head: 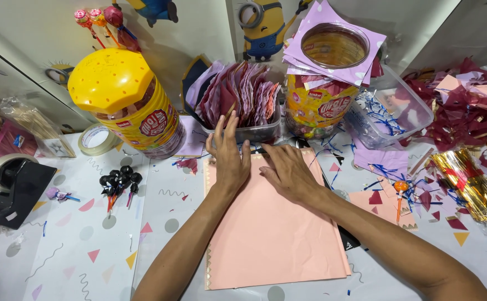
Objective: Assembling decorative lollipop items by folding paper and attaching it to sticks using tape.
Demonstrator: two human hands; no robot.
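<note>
left hand [229, 158]: we see it flat, fingers straight and nearly together, palm down on the far left corner of the pink paper stack [271, 228]. Nothing gripped, it only presses.
right hand [289, 171]: also flat and open, palm down on the far edge of the same stack, just beside the left hand, thumbs near each other. Nothing pinched.
direction: the stack lies directly under both hands and runs back toward us from them; most of its area is on our side of the palms.
long axis: runs away from us, tilted slightly clockwise; short edge sits at the fingertips.
nearer hand: we'd call it even. Left covers the left corner, right covers the middle of the far edge.
stack look: several salmon-pink sheets, smooth and matte, edges slightly fanned on the right, a gold zigzag trim showing along the left edge.
beyond fingertips: clear tub of folded purple and maroon papers [240, 103], almost touching the left fingertips.
left of it: yellow-lidded candy jar [125, 103].
right of it: open candy jar [322, 95] topped with lilac dotted sheets.
surface: white table [87, 245] with confetti print.
</note>
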